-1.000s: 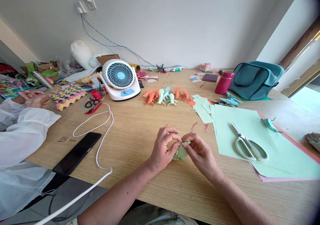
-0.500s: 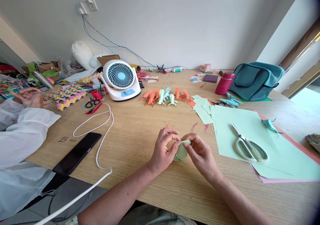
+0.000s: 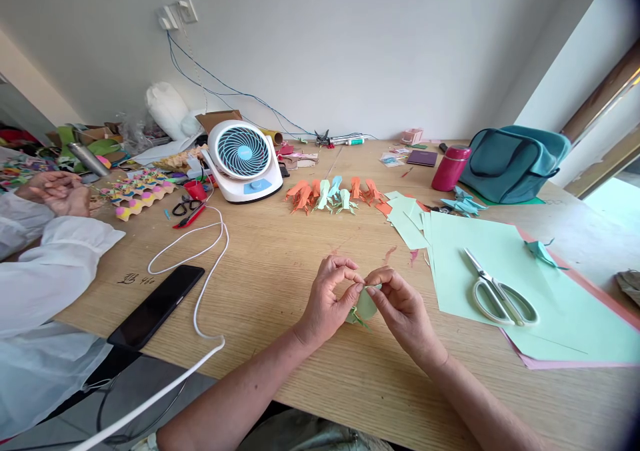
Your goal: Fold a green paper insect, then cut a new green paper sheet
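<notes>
Between my two hands is a small piece of pale green folded paper (image 3: 369,307), partly hidden by the fingers. My left hand (image 3: 330,297) pinches its upper edge between thumb and forefinger. Close beside it, my right hand (image 3: 403,307) pinches the same edge, the fingertips of both hands nearly touching. Narrow green cut strips hang below the left fingertips. Farther back on the table stands a row of folded paper figures (image 3: 301,196) in orange, pale green and blue. Pale green paper slips (image 3: 409,221) lie to their right.
White-handled scissors (image 3: 500,297) rest on large pale green sheets (image 3: 565,311) at right. A pink bottle (image 3: 451,169) and teal bag (image 3: 515,167) stand behind. At left are a fan (image 3: 243,161), a black phone (image 3: 156,307), a white cable (image 3: 197,304) and another person's hands (image 3: 60,194).
The top edge of the green paper now shows less between my fingertips, which have come closer together. Both hands stay in about the same place.
</notes>
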`<state>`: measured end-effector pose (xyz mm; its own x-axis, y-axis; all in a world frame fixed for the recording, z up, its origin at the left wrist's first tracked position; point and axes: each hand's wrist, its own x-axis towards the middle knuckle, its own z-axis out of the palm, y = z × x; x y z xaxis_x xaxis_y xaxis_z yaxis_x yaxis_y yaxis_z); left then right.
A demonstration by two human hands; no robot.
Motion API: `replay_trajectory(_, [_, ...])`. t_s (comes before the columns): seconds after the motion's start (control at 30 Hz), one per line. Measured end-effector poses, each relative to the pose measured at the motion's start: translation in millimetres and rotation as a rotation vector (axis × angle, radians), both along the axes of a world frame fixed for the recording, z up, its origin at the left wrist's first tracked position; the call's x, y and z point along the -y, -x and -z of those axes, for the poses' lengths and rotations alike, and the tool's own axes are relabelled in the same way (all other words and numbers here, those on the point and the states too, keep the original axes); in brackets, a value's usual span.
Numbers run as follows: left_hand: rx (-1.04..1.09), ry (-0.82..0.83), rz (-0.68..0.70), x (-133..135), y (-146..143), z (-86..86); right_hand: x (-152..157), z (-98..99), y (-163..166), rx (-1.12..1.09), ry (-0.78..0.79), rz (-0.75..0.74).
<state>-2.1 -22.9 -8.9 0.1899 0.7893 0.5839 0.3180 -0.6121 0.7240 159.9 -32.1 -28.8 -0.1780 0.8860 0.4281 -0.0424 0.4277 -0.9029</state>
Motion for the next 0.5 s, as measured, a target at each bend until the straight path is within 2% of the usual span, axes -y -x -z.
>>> replay_trajectory(0.5, [0.113, 0.075, 0.008, 1.3, -3.9, 4.3, 5.3, -6.5, 2.0, 0.104, -0.09, 0.149])
